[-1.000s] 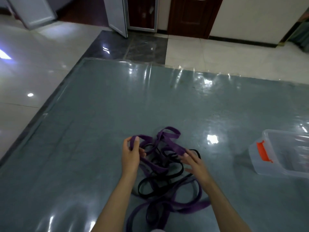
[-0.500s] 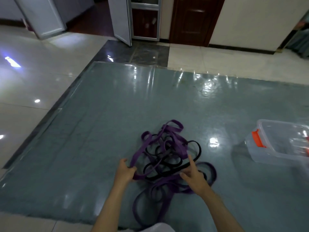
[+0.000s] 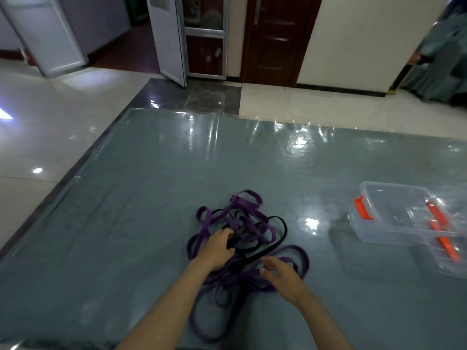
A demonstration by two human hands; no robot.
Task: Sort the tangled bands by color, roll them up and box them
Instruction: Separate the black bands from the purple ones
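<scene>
A tangle of purple bands (image 3: 249,199) and black bands (image 3: 281,229) lies in a heap on the grey-blue mat (image 3: 126,223). My left hand (image 3: 218,248) rests on the middle of the heap with its fingers curled into the black strands. My right hand (image 3: 280,274) hovers low over the heap's near right side, fingers spread, touching purple loops. A clear plastic box (image 3: 394,213) with orange latches stands open to the right, about a forearm's length from the heap.
The mat is covered with glossy plastic film and lies on a white tiled floor (image 3: 50,117). Doors (image 3: 273,39) and a wall stand at the far end. A draped grey-green cloth (image 3: 444,54) shows at the far right.
The view tilted up. My left hand let go of the purple loop and moved right onto the heap's middle. My right hand slid nearer to me and lower.
</scene>
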